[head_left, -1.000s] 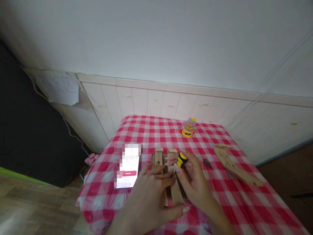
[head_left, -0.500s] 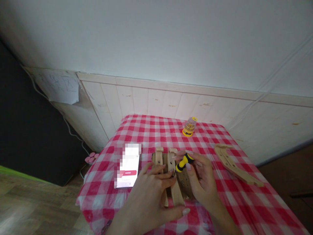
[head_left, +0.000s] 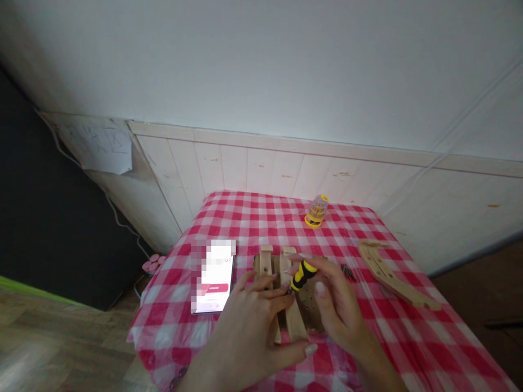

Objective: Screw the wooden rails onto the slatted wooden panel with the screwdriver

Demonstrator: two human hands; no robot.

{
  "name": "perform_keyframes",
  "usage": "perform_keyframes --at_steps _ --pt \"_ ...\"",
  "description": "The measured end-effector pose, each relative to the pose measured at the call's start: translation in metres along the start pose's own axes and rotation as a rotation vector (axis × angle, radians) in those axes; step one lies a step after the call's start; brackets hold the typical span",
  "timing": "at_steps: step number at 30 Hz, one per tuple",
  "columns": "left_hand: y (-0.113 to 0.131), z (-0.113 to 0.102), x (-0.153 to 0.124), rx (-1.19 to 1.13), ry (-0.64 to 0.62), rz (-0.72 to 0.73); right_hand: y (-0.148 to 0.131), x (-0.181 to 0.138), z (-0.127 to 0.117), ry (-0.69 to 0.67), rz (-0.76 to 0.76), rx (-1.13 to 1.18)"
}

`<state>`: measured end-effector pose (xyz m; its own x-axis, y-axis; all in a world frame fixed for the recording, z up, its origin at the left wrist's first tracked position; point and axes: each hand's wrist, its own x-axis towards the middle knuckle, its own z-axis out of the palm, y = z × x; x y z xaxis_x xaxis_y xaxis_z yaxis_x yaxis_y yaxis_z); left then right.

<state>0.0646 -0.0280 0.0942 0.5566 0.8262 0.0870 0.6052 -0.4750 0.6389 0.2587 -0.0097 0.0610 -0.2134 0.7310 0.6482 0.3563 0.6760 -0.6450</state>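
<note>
Checked tabletop (head_left: 253,218), pale wall (head_left: 261,81) past far edge: wooden slats (head_left: 295,318) lie toward near edge, L hand (head_left: 253,313) laid over them, fingers outstretched, prob. to steady; R hand (head_left: 340,307), fingers curled round screwdriver (head_left: 304,275), prob. for turning. Phone (head_left: 218,286) nr left edge, screen up, prob. for viewing.

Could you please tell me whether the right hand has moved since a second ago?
Yes: the right hand has shifted slightly to the right, its thumb now farther from the phone.
</note>
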Motion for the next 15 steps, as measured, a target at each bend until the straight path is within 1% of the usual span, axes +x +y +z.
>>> perform_keyframes --at_steps 4,9,12,15 --pt "-0.004 0.002 -0.001 0.002 0.02 0.003 -0.001 0.008 -0.005 0.047 -0.01 -0.051" --pt "-0.005 0.003 -0.001 0.028 -0.011 0.027 0.003 0.013 -0.012 0.084 -0.061 -0.009" --pt "-0.003 0.001 -0.001 0.051 -0.03 0.034 0.001 0.016 -0.012 0.064 -0.064 0.03" --pt "-0.002 0.0 0.0 0.055 -0.037 0.027 -0.004 0.019 -0.005 0.016 -0.031 0.174"
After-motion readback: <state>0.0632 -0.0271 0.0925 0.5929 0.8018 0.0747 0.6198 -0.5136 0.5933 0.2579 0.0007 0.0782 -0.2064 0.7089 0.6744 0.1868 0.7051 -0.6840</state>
